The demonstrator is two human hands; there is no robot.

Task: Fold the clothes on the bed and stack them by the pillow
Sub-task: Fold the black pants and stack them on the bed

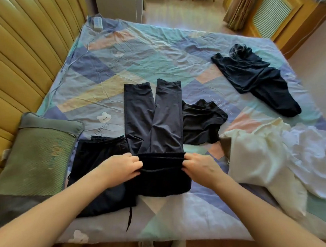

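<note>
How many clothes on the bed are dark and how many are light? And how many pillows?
Dark clothes: 4 — trousers held by the left hand and right hand, folded pair by the pillow, small top, far piece.
Light clothes: 2 — cream garment, white garment.
Pillows: 1.
Total: 7

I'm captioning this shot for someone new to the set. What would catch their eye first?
Both hands, left hand and right hand, grip the waistband of dark trousers laid legs-away at the bed's middle. A green pillow leans at the left by a black garment; cream clothes pile at the right.
</note>
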